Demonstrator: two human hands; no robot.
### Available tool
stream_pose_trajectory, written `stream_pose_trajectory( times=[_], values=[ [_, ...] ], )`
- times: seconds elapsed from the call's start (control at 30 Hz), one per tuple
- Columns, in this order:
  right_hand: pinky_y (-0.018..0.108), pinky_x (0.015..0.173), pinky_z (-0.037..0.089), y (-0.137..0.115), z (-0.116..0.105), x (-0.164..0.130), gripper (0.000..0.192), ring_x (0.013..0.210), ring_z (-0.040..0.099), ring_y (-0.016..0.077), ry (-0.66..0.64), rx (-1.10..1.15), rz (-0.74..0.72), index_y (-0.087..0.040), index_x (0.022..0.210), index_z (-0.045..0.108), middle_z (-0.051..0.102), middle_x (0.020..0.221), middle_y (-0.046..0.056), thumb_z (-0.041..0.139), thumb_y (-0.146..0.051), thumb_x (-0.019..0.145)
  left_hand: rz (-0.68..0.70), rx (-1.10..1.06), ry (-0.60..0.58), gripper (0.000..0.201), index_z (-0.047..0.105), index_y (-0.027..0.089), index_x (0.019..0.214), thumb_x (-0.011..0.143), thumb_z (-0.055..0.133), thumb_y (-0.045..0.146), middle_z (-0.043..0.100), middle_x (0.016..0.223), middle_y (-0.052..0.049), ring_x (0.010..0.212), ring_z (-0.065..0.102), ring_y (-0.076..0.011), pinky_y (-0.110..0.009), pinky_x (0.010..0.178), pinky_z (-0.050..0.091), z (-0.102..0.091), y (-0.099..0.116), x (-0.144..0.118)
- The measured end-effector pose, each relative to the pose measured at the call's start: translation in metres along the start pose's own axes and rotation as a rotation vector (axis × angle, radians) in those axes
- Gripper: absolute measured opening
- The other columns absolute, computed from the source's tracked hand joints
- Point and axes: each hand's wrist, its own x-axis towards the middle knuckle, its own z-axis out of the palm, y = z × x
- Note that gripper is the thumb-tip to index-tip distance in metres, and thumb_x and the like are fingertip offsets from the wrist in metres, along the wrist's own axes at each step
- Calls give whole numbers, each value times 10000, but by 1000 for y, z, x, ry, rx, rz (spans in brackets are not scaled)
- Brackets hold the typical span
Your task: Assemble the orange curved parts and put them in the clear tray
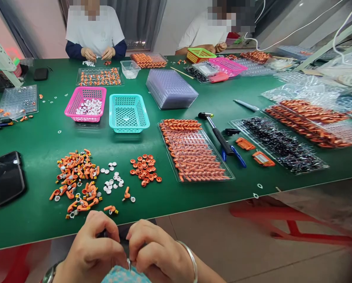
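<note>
My left hand (94, 243) and my right hand (156, 249) are close together just off the front edge of the table. The fingers of both are curled into a pinch. A small shiny piece (129, 264) shows between the fingertips, too hidden to name. Light blue patterned cloth (124, 276) lies right below them. Beyond my hands, the nearest things are a loose orange earbud shell (111, 209) and another one (128, 193) with a round silver part. A pile of orange earbud shells (75, 169), white discs (113, 182) and orange caps (144, 169) lie behind these.
A black phone (7, 179) lies at left. Pink (71, 114) and turquoise (129, 129) baskets stand mid-table, near stacked clear trays (172, 89). At right are a tray of orange parts (198, 157), a hammer (218, 135) and a tray of black parts (284, 145). Two people sit opposite.
</note>
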Motion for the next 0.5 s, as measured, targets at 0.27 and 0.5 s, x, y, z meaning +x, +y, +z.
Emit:
stream_pose_trajectory(
  times=[0.27,0.5],
  values=[
    [273,787,537,-3,-1,2,188,757,567,145,19,-70,-57,-220,931,487,631,781,33,324,-225,1026,6,1,-19,260,698,244,771,943,536,137,517,779,-15,738,524,-155,-255,661,414,-1,2,-1],
    [283,835,538,-2,-1,-3,258,759,582,144,7,-123,-122,-212,908,506,644,783,33,291,-248,1046,53,-16,-48,256,703,254,807,952,532,130,510,788,-16,746,519,-159,-268,676,402,-3,2,2]
  ],
)
